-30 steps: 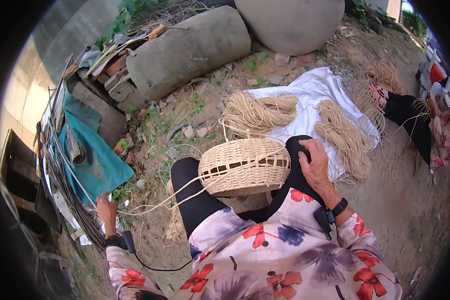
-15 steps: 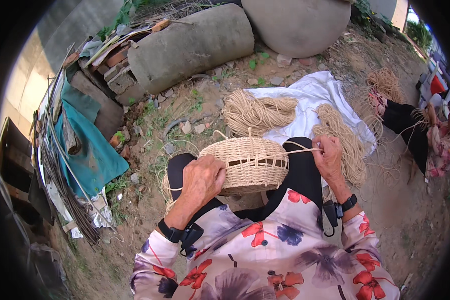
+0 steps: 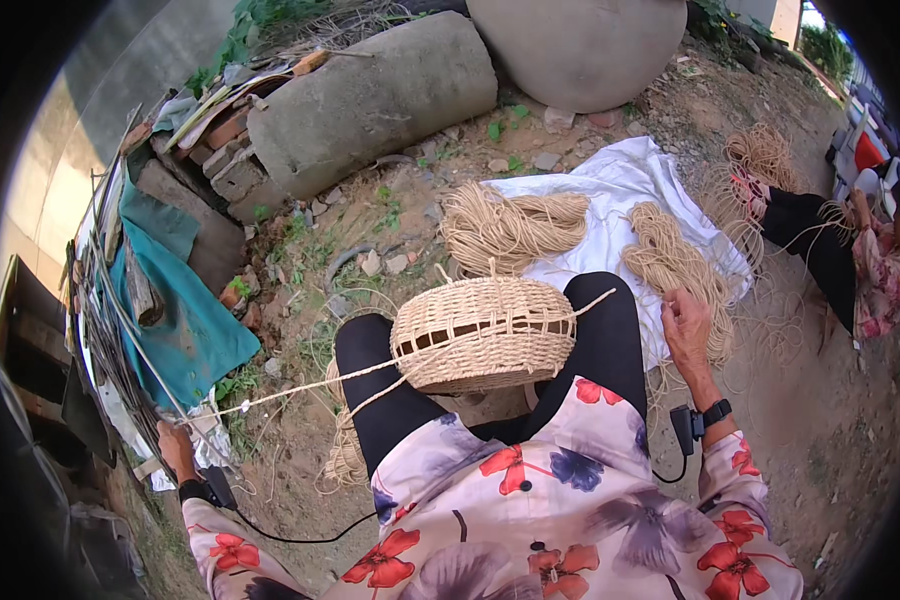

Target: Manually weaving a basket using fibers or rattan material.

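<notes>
An oval woven basket (image 3: 482, 345) of tan cord rests on my lap between my knees, with a gapped openwork band around its side. Far out to the left, my left hand (image 3: 176, 448) is closed on a tan cord (image 3: 300, 388). That cord stretches across the basket's front, and its loose end sticks out past the right side. Another strand hangs from the basket's left side toward a cord coil (image 3: 345, 455) beside my left leg. My right hand (image 3: 686, 325), fingers curled in, is raised beyond my right knee, apart from the cord end, with nothing visible in it.
Two bundles of tan cord, one (image 3: 515, 225) behind the basket and one (image 3: 675, 255) to the right, lie on a white sheet (image 3: 620, 185). Another person (image 3: 875, 265) sits at far right near more cord (image 3: 760, 155). Left are teal cloth (image 3: 185, 320) and sticks; behind, a concrete cylinder (image 3: 375, 110).
My left hand has swung from the basket far out to the left, drawing the cord across its front. My right hand has let go of the cord and moved slightly right.
</notes>
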A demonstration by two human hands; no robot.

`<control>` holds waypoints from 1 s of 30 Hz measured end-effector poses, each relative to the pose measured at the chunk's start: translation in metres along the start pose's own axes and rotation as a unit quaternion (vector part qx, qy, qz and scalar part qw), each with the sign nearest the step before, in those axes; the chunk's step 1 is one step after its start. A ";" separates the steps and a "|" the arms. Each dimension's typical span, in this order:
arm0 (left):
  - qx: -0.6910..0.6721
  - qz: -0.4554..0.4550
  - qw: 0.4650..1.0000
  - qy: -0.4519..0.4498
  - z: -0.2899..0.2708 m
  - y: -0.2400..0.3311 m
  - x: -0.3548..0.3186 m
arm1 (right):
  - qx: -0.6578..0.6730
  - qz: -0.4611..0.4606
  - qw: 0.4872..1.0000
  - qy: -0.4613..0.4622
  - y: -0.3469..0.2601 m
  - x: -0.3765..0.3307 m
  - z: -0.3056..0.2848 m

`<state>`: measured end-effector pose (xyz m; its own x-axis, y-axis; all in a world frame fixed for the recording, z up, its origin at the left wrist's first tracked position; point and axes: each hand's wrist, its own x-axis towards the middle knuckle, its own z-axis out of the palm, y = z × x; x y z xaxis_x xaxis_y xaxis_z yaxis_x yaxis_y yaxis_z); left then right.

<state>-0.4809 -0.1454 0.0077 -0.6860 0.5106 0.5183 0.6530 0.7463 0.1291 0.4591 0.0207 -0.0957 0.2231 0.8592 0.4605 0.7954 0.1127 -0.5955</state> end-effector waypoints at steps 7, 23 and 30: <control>-0.493 0.193 0.726 -0.439 -0.063 0.356 -0.182 | 0.166 -0.072 0.983 0.009 -0.101 0.008 -0.030; -0.387 0.381 0.749 -0.379 -0.101 0.443 -0.251 | 0.728 -0.387 0.538 -0.174 -0.324 -0.035 -0.112; -0.110 0.243 0.962 -0.052 -0.012 0.243 -0.062 | 0.642 -0.470 0.563 -0.223 -0.317 -0.053 -0.122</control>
<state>-0.2764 -0.0008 0.0172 -0.3042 0.8249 0.4765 0.9490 0.3061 0.0758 0.2639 -0.1212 0.1489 -0.3483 0.1256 0.9289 -0.6836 0.6440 -0.3433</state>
